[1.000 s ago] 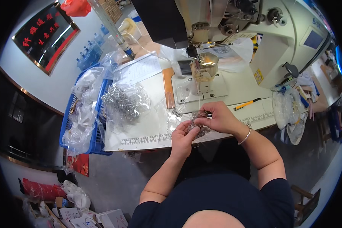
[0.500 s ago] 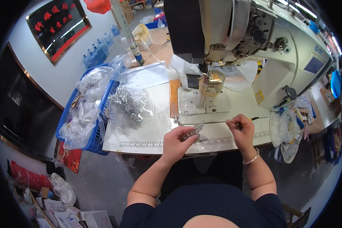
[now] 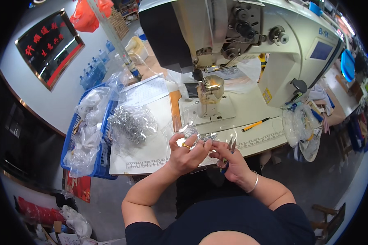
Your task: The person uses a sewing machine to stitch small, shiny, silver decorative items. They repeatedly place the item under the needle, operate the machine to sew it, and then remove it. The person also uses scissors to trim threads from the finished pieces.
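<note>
My left hand (image 3: pixel 185 158), a ring on one finger, is closed on a clear plastic bag holding small shiny silver pieces (image 3: pixel 208 137) above the table's front edge. Close against it, my right hand (image 3: pixel 238 168) grips a small pair of scissors (image 3: pixel 232 143), blades pointing up and away, with a bit of blue handle showing below the fingers. The fingertips of both hands meet near the bag, so what lies between them is partly hidden. Past the hands stands a white post-type sewing machine (image 3: pixel 302 53). An orange-and-black pen-like tool (image 3: pixel 255 124) lies on the table to the right.
A pile of silver pieces in clear plastic (image 3: pixel 131 124) sits on the table's left. Beside it is a blue basket (image 3: pixel 106 159) of plastic bags. Printed sheets (image 3: pixel 147 92) lie behind. A ruler strip (image 3: pixel 257 140) runs along the front edge. Plastic bags (image 3: pixel 300 126) hang at the right.
My right hand has moved left and nearer, up against my left hand, and the scissors now show in it. The pen-like tool is uncovered. The whole view has shifted.
</note>
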Action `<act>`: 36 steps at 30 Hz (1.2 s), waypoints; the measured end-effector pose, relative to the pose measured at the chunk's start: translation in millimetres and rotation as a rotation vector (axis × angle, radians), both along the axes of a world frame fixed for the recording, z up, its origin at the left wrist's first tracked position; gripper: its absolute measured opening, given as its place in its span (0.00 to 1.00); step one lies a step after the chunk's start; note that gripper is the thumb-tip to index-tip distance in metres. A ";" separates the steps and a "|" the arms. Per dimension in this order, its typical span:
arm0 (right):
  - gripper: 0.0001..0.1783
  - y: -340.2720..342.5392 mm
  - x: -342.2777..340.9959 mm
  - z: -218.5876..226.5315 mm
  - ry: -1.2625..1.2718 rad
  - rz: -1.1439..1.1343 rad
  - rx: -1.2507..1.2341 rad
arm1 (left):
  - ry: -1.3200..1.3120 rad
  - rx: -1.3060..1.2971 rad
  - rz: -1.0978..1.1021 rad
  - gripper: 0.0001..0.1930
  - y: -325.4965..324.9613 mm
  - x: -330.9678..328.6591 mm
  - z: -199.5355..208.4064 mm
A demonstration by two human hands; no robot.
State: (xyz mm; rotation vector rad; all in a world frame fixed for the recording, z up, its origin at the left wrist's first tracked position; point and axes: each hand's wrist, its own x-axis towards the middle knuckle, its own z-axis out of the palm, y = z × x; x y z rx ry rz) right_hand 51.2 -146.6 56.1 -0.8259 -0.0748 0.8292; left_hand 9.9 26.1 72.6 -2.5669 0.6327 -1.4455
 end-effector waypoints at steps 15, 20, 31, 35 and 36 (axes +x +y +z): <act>0.09 -5.3 47.9 4.7 -0.520 -0.107 -0.217 | 0.930 -0.756 -0.270 0.45 19.7 34.8 42.3; 0.08 -19.1 75.6 22.4 -0.678 -0.137 -0.281 | 1.541 -0.973 -0.759 0.44 17.2 73.9 45.7; 0.08 -15.6 99.0 28.4 -0.733 -0.100 -0.355 | 1.595 -0.854 -0.355 0.34 17.1 86.5 50.9; 0.08 -17.8 106.0 25.8 -0.669 -0.087 -0.278 | 1.316 -0.948 -0.573 0.39 11.7 83.6 38.9; 0.07 -18.6 106.5 24.2 -0.662 -0.089 -0.271 | 1.340 -1.041 -0.625 0.40 8.5 81.9 41.5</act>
